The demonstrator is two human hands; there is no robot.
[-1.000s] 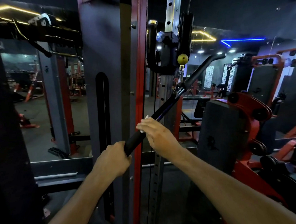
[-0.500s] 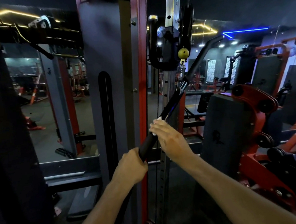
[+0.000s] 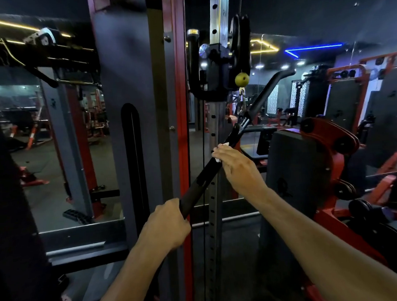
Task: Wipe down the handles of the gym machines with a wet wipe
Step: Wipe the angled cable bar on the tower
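Observation:
A long black pull-down bar hangs slanted from the cable clip under a yellow ball stop, with its far bent end pointing up to the right. My left hand grips the bar's lower end. My right hand is wrapped around the bar higher up, with a white wet wipe showing at the fingertips between hand and bar.
The red and grey cable tower with its perforated upright stands right behind the bar. A red machine with a dark pad is close on the right. A mirror wall on the left reflects other gym equipment.
My right hand has slid with the wipe up the bar, away from my left hand. The view has shifted so the bar and hands sit further right.

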